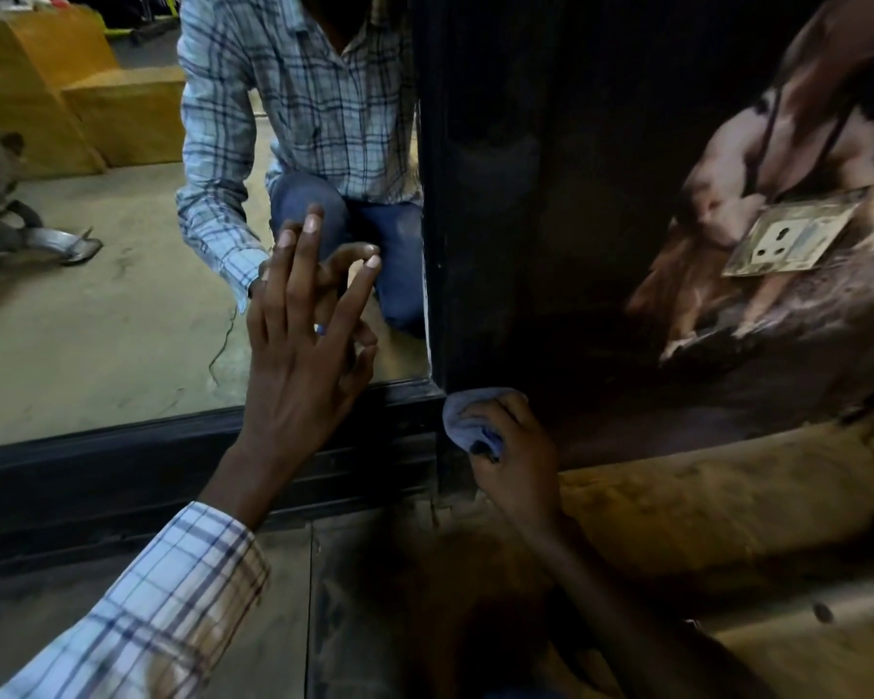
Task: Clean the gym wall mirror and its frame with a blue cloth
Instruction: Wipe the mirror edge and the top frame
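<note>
Corner work: hold blue cloth (470, 418) bunched tight in right hand (518, 464), pressed into lower right joint of frame (122, 461); rub along the grooves with firm strokes. Brace with left hand (299, 355), fingers spread straight against mirror (97, 320); wipe off its prints afterwards.

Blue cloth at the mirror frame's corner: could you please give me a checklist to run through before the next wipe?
1. Blue cloth bunched in the right hand: ok.
2. Cloth against the frame at its lower corner: ok.
3. Left hand apart from the cloth: ok.
4. Mirror free of touch: not ok, left fingertips rest on the glass.
5. Frame's bottom rail free of dust: cannot tell, too dark.
6. Wall socket away from the cloth: ok.
</note>
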`<action>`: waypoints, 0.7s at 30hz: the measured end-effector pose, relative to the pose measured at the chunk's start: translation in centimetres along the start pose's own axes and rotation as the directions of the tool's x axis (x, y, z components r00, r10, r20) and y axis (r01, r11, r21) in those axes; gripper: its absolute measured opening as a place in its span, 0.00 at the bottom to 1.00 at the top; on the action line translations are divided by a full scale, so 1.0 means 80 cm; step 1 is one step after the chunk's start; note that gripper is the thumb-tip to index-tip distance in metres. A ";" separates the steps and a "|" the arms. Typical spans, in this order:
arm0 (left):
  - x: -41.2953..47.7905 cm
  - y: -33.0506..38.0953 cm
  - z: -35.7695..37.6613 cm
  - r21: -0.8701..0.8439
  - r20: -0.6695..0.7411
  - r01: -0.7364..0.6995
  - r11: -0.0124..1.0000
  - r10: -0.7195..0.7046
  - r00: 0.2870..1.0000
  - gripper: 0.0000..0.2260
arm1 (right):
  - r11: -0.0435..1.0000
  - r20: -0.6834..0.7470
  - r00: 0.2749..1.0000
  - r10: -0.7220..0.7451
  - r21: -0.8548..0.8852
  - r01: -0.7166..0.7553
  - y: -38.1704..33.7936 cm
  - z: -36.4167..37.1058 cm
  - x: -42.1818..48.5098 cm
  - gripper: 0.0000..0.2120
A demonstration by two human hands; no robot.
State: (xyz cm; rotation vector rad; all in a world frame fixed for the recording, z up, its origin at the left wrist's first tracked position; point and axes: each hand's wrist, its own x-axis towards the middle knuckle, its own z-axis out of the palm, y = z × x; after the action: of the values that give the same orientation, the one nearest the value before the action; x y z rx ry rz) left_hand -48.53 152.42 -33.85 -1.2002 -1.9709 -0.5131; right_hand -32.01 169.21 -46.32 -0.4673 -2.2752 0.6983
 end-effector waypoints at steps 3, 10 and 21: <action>-0.002 0.000 -0.002 0.008 0.012 -0.006 1.000 0.006 1.000 0.31 | 0.992 -0.014 0.995 0.098 0.079 -0.097 -0.002 -0.002 -0.010 0.22; 0.019 0.006 -0.047 -0.067 0.094 -0.016 0.998 0.022 0.995 0.31 | 0.921 -0.138 0.950 0.279 0.320 -0.224 -0.098 -0.057 0.010 0.24; 0.174 0.048 -0.296 -0.598 0.341 0.443 0.668 -0.288 0.895 0.10 | 0.738 -0.049 0.871 0.488 0.556 -0.383 -0.397 -0.263 0.116 0.20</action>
State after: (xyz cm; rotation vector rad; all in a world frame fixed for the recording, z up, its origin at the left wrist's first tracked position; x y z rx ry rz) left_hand -39.58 146.44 -8.34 -1.2974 -2.3243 -1.4605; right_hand -27.43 156.17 -9.63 -0.7683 -1.6841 1.4114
